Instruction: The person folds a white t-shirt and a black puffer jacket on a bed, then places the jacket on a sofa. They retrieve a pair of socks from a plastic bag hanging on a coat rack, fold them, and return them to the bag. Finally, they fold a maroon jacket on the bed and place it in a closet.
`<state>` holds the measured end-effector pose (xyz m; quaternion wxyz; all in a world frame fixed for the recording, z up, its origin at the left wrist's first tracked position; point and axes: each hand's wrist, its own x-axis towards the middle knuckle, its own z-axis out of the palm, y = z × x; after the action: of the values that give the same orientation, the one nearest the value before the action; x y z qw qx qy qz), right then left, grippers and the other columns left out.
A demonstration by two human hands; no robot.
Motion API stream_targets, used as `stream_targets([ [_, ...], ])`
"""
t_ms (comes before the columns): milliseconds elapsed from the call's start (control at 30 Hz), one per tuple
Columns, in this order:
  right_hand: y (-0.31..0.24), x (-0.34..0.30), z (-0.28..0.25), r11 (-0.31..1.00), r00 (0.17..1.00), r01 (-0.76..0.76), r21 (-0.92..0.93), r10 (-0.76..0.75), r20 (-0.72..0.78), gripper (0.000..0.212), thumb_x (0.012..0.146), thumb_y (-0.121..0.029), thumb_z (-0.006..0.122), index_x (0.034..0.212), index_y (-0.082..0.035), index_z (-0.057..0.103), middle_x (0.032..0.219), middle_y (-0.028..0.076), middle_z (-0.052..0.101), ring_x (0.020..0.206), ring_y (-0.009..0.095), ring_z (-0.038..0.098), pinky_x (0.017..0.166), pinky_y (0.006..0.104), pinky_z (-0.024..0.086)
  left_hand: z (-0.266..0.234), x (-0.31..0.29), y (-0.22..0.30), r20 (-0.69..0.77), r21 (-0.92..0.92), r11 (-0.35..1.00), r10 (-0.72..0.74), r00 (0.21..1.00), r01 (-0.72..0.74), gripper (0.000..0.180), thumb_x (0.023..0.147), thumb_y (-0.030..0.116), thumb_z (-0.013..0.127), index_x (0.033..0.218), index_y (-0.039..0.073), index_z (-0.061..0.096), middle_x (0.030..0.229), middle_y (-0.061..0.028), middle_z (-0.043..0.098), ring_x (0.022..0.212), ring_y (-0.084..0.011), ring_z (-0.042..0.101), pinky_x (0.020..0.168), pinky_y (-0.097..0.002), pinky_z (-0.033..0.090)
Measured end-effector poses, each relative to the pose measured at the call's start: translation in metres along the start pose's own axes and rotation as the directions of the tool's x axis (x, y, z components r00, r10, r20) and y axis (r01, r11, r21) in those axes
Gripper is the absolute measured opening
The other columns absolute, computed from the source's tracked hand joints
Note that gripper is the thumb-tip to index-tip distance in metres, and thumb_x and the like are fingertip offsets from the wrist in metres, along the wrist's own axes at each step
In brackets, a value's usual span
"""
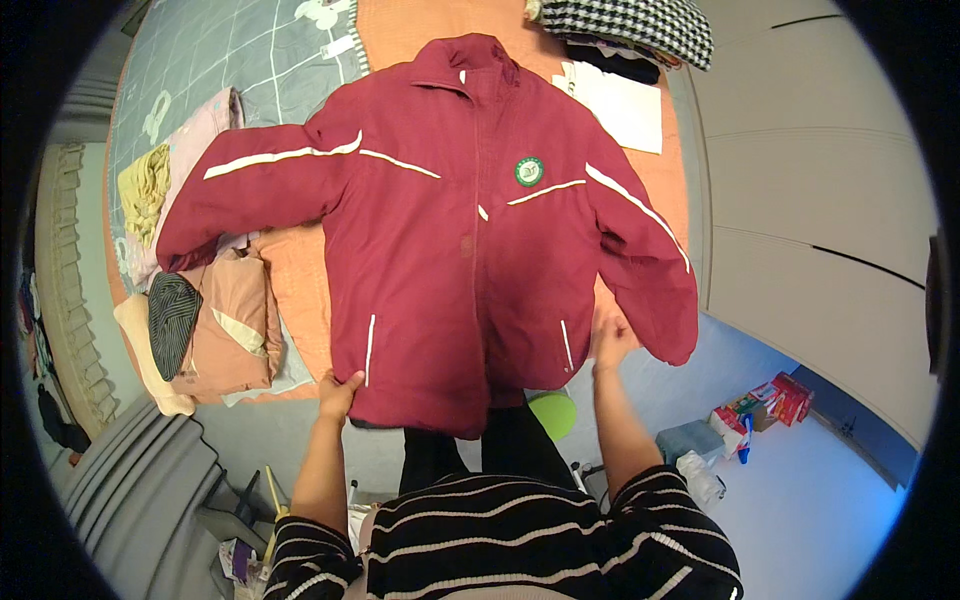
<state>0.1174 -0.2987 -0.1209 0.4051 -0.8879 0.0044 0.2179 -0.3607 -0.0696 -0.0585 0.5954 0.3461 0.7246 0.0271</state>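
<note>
A dark red jacket [420,260] with white piping and a round green-and-white badge lies spread face up on the orange bed cover, collar away from me. Its sleeves reach out to both sides, and its lower hem hangs over the near edge of the bed. My left hand [340,393] pinches the hem's left corner, thumb on top of the cloth. Beside the right side seam, between the jacket body and the right sleeve, is my right hand [612,342]. Its fingers are blurred and partly curled, so its grip on the cloth is unclear.
Folded pinkish-brown clothing [235,325], a dark striped cloth [173,325] and a yellow cloth [146,190] lie at the left. A checked folded item [640,25] and a white cloth [625,105] are at the far right. Pale cabinets [810,180] border the right side.
</note>
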Motion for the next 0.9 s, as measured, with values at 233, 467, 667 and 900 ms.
stream_targets([
  [233,-0.139,0.073,-0.033,0.006,0.63,-0.492,0.871,0.693,0.351,0.085,0.074,-0.071,0.056,0.138,-0.018,0.037,0.133,0.015,0.042,0.115,0.034,0.045,0.099,0.0619,0.033,0.102,-0.046,0.095,0.277,0.707,0.172,0.824,0.494,-0.686,0.07,0.072,0.022,0.073,0.132,0.005,0.042,0.14,-0.0217,0.036,0.129,-0.0403,0.034,0.105,-0.0543,0.027],
  [467,-0.143,0.14,-0.055,0.496,0.885,-0.103,0.862,0.441,-0.148,0.022,0.082,-0.011,0.055,0.104,-0.011,0.058,0.099,0.003,0.063,0.082,0.021,0.061,0.067,0.0289,0.049,0.239,-0.058,0.094,0.834,0.496,-0.143,0.352,0.425,-0.856,0.069,0.083,0.045,0.061,0.143,0.028,0.033,0.155,-0.0104,0.008,0.142,-0.032,0.01,0.108,-0.0605,0.02],
  [667,-0.125,0.12,-0.135,0.382,0.965,0.106,0.918,0.182,-0.188,0.037,0.082,-0.012,0.054,0.118,-0.002,0.05,0.122,0.014,0.054,0.111,0.031,0.054,0.092,0.0451,0.047,0.248,-0.034,0.093,0.811,0.582,-0.215,0.091,0.577,-0.784,0.071,0.083,0.05,0.06,0.145,0.033,0.029,0.157,-0.0053,0.002,0.144,-0.0276,0.001,0.109,-0.0619,0.012],
  [900,-0.092,0.132,-0.128,0.133,0.963,-0.172,0.976,0.231,0.138,0.07,0.083,-0.054,0.052,0.137,-0.011,0.037,0.137,0.014,0.041,0.127,0.035,0.038,0.101,0.0587,0.035,0.265,-0.029,0.1,0.751,0.623,-0.253,-0.071,0.657,-0.74,0.081,0.078,0.05,0.065,0.146,0.036,0.023,0.157,-0.0067,-0.005,0.144,-0.0294,-0.002,0.11,-0.0607,0.012],
])
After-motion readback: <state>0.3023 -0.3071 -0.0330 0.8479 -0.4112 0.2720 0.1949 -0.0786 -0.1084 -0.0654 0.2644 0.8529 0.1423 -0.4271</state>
